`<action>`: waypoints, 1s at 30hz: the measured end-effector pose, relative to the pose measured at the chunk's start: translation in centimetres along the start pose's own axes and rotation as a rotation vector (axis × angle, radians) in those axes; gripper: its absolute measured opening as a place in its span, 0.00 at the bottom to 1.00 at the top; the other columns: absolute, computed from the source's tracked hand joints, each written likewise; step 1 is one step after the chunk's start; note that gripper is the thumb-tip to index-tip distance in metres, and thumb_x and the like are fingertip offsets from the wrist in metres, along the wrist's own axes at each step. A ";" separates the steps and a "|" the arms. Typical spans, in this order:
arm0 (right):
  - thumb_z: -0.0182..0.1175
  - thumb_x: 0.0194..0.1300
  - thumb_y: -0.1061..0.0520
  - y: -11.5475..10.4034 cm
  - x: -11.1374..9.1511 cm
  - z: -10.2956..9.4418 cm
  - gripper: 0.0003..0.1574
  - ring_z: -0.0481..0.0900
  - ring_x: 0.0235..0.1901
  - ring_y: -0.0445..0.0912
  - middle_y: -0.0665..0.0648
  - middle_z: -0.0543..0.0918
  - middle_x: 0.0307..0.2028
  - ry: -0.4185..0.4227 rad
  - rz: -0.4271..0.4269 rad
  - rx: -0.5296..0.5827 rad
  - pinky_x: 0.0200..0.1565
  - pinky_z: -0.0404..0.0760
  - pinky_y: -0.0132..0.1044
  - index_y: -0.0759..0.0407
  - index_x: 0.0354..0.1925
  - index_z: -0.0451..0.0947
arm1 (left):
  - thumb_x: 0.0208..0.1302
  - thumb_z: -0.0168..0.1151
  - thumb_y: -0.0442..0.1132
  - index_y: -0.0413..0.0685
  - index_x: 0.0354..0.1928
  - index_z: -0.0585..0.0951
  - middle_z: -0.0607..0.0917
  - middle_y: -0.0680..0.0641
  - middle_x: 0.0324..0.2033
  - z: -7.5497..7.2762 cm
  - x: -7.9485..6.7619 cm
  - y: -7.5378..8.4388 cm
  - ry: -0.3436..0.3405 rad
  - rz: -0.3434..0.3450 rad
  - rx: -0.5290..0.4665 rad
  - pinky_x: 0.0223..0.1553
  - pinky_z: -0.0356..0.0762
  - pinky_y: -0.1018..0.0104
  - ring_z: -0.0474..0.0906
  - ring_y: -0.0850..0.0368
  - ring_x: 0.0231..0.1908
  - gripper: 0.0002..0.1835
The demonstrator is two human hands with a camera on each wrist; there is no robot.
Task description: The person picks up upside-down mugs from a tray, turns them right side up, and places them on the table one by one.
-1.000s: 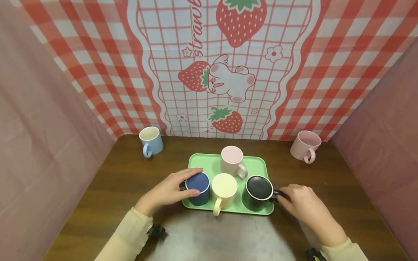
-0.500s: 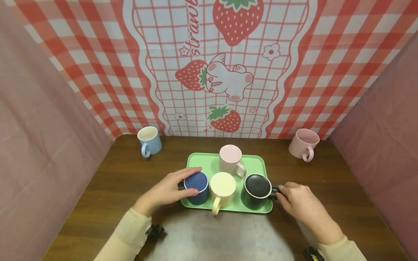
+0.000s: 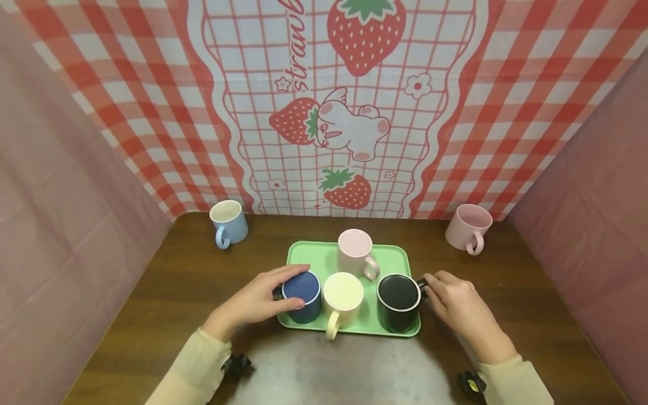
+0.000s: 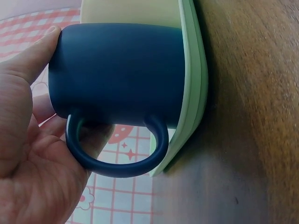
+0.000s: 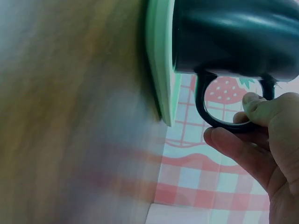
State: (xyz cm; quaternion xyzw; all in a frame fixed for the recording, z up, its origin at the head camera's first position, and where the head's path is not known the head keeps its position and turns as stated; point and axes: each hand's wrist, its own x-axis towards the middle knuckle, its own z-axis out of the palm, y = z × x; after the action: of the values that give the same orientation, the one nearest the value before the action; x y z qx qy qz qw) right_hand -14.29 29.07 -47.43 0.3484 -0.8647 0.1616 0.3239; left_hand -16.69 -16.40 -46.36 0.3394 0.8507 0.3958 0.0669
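On a light green tray point(image 3: 314, 253) stand several upright mugs. The left hand point(image 3: 258, 295) spans a dark blue mug point(image 3: 305, 306) at the tray's left end, thumb and fingers on opposite sides near its rim. Its handle points toward the palm, as the left wrist view shows. At the right end, the right hand point(image 3: 458, 304) pinches the handle point(image 5: 203, 100) of a black mug point(image 3: 398, 306) between thumb and fingers. That mug's base sits at the tray's rim in the right wrist view. Between them is a pale yellow mug point(image 3: 343, 298), handle toward the front; behind it, a pink mug point(image 3: 354, 250).
A light blue mug point(image 3: 230, 222) stands at the back left of the wooden table point(image 3: 162, 292), and another pink mug point(image 3: 468, 228) at the back right. A checked strawberry cloth point(image 3: 349, 112) hangs behind, with pink curtains point(image 3: 587, 185) at both sides.
The black mug has turned on the tray, its handle swinging from pointing right to pointing right and backward. The right hand has moved slightly left with it. The left hand stays at the blue mug.
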 end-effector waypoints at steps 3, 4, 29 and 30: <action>0.76 0.44 0.74 -0.1 0.5 0.1 0.23 0.80 0.25 0.47 0.59 0.85 0.33 0.009 0.007 0.010 0.25 0.82 0.42 0.73 0.44 0.88 | 0.72 0.76 0.50 0.54 0.80 0.74 0.78 0.43 0.75 0.0 -0.2 0.1 0.001 -0.002 -0.001 0.66 0.81 0.43 0.79 0.46 0.69 0.38; 0.76 0.44 0.75 -0.1 0.8 0.0 0.23 0.81 0.25 0.47 0.60 0.85 0.33 0.015 0.013 0.009 0.25 0.82 0.43 0.73 0.44 0.88 | 0.72 0.76 0.50 0.54 0.80 0.74 0.78 0.43 0.75 0.1 -0.3 0.1 0.001 -0.002 -0.001 0.66 0.81 0.44 0.79 0.46 0.68 0.38; 0.65 0.52 0.78 -0.6 7.1 1.1 0.16 0.73 0.21 0.37 0.50 0.84 0.21 0.144 0.360 0.202 0.23 0.71 0.31 0.58 0.24 0.86 | 0.72 0.76 0.50 0.53 0.79 0.75 0.78 0.43 0.74 -0.1 -0.3 0.4 0.009 0.006 -0.007 0.65 0.82 0.47 0.79 0.48 0.68 0.37; 0.65 0.51 0.77 -0.7 7.2 1.2 0.17 0.72 0.21 0.35 0.48 0.83 0.20 0.135 0.389 0.226 0.22 0.70 0.30 0.56 0.22 0.84 | 0.72 0.76 0.50 0.53 0.79 0.75 0.78 0.43 0.74 -0.1 -0.3 0.4 0.010 0.005 -0.008 0.65 0.82 0.47 0.79 0.48 0.68 0.37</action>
State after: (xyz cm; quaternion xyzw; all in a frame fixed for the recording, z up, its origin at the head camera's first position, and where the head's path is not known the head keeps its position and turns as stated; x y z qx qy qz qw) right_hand -18.24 24.37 -43.48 0.1978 -0.8684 0.3394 0.3027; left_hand -16.29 -16.49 -46.01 0.3395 0.8485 0.4009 0.0630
